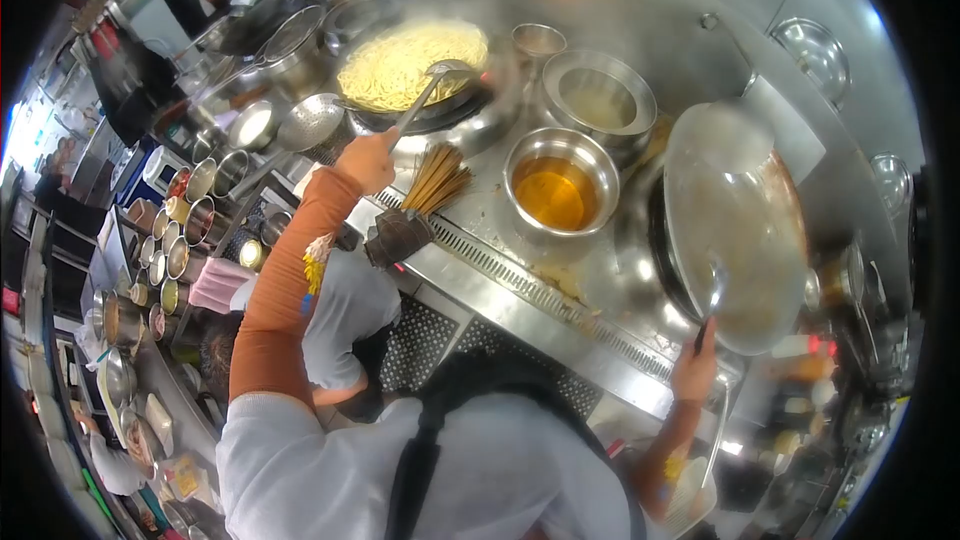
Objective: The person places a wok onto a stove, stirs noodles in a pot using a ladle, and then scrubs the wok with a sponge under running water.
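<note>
Stretched forward, my left hand point(367, 162) is closed round the long handle of a metal ladle point(455, 68). The ladle's bowl rests over a heap of pale noodles point(400, 60) in a dark wok point(420, 118). My right hand point(692, 372) grips a dark handle point(706, 336) at the near edge of a large tilted wok point(745, 230). Shiny metal continues from that handle across the wok; I cannot tell whether it is the wok's own handle or a utensil's. A bundled bamboo wok brush point(432, 185) stands close to my left hand.
Between the woks sits a steel bowl of amber liquid point(555, 192), with a wide-rimmed pot point(600, 98) behind it. A slotted drain point(500, 270) runs along the stove front. Another person point(345, 320) bends at left, near seasoning containers point(170, 260). Steam hangs over the stove.
</note>
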